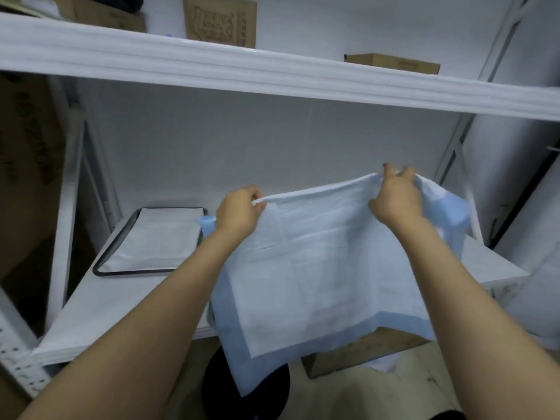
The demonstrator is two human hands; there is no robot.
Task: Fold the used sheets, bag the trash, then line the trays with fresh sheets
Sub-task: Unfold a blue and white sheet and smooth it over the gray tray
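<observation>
I hold a white sheet (309,268) with a light blue border up in the air over the right half of the white shelf (91,310). My left hand (239,212) pinches its top edge at the left. My right hand (397,197) pinches the top edge further right, where the sheet bunches and its blue backing folds over. The sheet hangs down past the shelf's front edge. A dark-rimmed tray (100,268) lined with a white sheet lies at the shelf's back left. Whatever lies on the shelf behind the held sheet is hidden.
An upper shelf (272,71) carries cardboard boxes (219,21). Below the shelf edge stand a black round object (218,386) and a cardboard box (363,353) on the floor. A brown carton (27,165) fills the left side. White frame posts stand at both ends.
</observation>
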